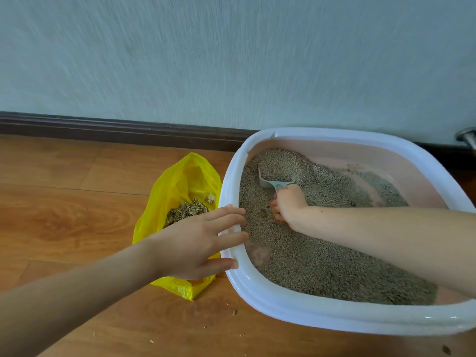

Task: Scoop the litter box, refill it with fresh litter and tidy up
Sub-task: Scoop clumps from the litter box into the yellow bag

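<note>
A litter box [296, 309] with a white rim and pink inner wall sits on the floor against the wall, filled with grey-brown litter [322, 256]. My right hand [287, 204] grips the handle of a pale grey scoop [273, 182], whose head is dug into the litter near the far left corner. My left hand [198, 243] rests with straight fingers on the box's left rim. A yellow plastic bag [180, 186] lies open just left of the box, with clumps of litter [185, 211] inside.
Wooden floor [64, 215] spreads to the left and front, with a few spilled litter grains [234, 312] near the box. A dark baseboard [116, 127] runs along the pale wall. A metal fitting [467, 137] shows at the right edge.
</note>
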